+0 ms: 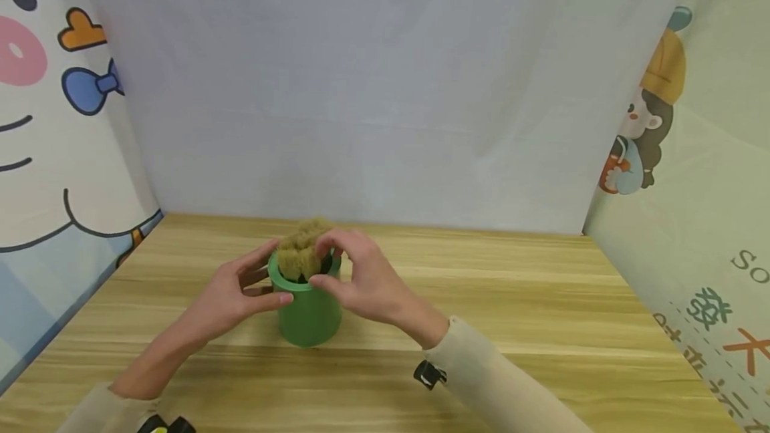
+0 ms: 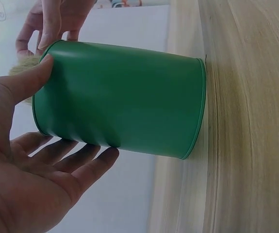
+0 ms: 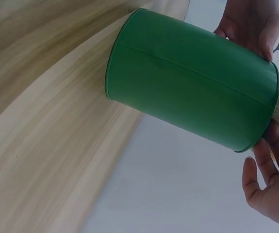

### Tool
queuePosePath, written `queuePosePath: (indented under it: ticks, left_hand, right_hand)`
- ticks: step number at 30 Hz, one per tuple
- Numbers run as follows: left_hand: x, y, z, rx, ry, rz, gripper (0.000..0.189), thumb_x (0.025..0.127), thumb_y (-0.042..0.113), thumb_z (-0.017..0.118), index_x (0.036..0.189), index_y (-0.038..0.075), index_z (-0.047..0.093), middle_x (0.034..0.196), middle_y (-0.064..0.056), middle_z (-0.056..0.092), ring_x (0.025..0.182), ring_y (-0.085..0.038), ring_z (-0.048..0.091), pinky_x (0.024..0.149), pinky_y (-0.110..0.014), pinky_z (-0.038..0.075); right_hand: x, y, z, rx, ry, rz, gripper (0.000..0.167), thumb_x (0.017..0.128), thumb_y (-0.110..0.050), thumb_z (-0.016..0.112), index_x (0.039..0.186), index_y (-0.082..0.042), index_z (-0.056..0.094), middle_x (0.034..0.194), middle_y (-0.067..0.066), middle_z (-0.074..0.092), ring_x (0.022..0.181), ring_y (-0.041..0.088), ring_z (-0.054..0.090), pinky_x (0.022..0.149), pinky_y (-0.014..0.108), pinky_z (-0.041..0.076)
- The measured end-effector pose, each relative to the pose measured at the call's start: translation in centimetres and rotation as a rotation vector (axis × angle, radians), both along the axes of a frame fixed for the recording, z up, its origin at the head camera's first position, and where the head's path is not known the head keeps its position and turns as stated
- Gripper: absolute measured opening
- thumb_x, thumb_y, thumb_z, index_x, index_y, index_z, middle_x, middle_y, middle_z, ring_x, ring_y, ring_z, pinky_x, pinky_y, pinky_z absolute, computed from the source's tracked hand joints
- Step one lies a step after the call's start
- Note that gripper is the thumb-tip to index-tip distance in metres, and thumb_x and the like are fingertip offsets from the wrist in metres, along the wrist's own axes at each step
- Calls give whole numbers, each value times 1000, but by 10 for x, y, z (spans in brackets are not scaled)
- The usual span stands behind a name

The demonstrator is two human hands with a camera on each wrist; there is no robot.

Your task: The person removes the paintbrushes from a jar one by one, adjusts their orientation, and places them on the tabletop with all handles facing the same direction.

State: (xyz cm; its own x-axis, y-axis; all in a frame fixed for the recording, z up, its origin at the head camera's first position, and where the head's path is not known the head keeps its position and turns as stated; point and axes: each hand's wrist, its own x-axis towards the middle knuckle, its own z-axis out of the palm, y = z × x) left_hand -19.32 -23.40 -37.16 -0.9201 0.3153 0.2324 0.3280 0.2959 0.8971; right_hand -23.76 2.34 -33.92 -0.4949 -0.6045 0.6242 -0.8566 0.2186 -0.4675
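A green cup [image 1: 309, 319] is on the table [image 1: 511, 306], with its mouth facing up. Tan fluff [image 1: 297, 263] sits in the cup and sticks out above the rim. The left hand [image 1: 234, 286] holds the cup near the top. Its thumb is on the near side, just under the rim, and its other fingers curl round the left side. The right hand [image 1: 367, 279] is at the other side of the mouth. Its fingers bend down beside the fluff, and its thumb is at the near rim. I cannot tell if these fingers grip the fluff. Both arms have pale sleeves [image 1: 505, 379]. Behind the table hangs a pale cloth [image 1: 373, 85]. Big cartoon shapes [image 1: 84, 89] are on the left.
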Motion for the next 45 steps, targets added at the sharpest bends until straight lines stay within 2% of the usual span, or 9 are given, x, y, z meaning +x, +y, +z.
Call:
queuePosePath:
  ticks: [7, 10, 14, 18, 21, 26, 33, 40, 45]
  left_hand:
    - [0, 0, 1, -5, -8, 13, 88, 96, 16, 81, 167, 6, 29, 167, -25, 31, 143, -53, 42, 102, -45, 53]
    - [-1, 0, 0, -12, -13, 19, 88, 96, 17, 81, 167, 7, 29, 164, -25, 35, 142, -52, 43, 102, -46, 53]
    - [0, 0, 2, -8, -15, 16, 88, 96, 16, 81, 167, 8, 29, 162, -27, 39, 142, -53, 43, 102, -47, 53]
    - [2, -1, 3, -6, -17, 17, 88, 97, 16, 80, 167, 6, 28, 160, -28, 40, 141, -53, 44, 101, -46, 54]
    - [1, -1, 2, -14, -22, 27, 88, 96, 17, 81, 167, 6, 29, 160, -27, 41, 141, -53, 44, 101, -47, 53]
    - [1, 0, 1, -19, -26, 33, 89, 96, 17, 81, 166, 4, 29, 160, -26, 41, 141, -52, 44, 102, -50, 52]
    - [3, 0, 4, -9, -41, 17, 88, 97, 17, 79, 167, 4, 27, 162, -28, 36, 142, -54, 42, 103, -52, 52]
    - [4, -2, 5, -12, -43, 19, 83, 100, 16, 76, 167, 5, 28, 164, -28, 34, 143, -54, 41, 103, -54, 51]
    - [5, -2, 7, -25, -34, 33, 79, 102, 17, 73, 167, 6, 30, 162, -28, 38, 142, -55, 42, 100, -56, 53]
  right_hand:
    - [1, -2, 4, 3, -79, -11, 40, 87, -6, 88, 112, -9, 57, 106, 1, 65, 99, 17, 61, 87, 32, 49]
    - [1, -2, 4, 24, -81, -14, 40, 87, -8, 88, 115, -8, 60, 110, 3, 67, 100, 17, 62, 90, 37, 50]
    - [0, -1, 5, 42, -63, -6, 39, 89, -8, 87, 120, -8, 63, 116, 5, 70, 104, 17, 68, 92, 35, 53]
    - [-2, -2, 5, 30, -45, 22, 38, 90, -6, 85, 120, -7, 63, 114, 5, 70, 98, 13, 71, 81, 26, 51]
    - [-4, -3, 4, 8, -54, 42, 37, 91, -3, 83, 120, -7, 61, 112, 5, 70, 93, 9, 71, 73, 27, 46]
    - [-5, -2, 3, -15, -83, 56, 38, 93, -2, 82, 124, -7, 60, 114, 6, 69, 93, 9, 70, 69, 29, 43]
    - [-8, 3, 0, 0, -55, 87, 38, 93, -3, 81, 126, -8, 62, 119, 6, 70, 95, 10, 72, 67, 27, 42]
    - [-9, 4, 1, 37, -14, 92, 42, 92, -5, 83, 129, -7, 64, 120, 5, 71, 89, 6, 69, 64, 37, 49]
    - [-9, 2, 3, 33, 24, 80, 40, 91, -4, 83, 127, -7, 66, 115, 4, 72, 82, 4, 65, 63, 27, 46]
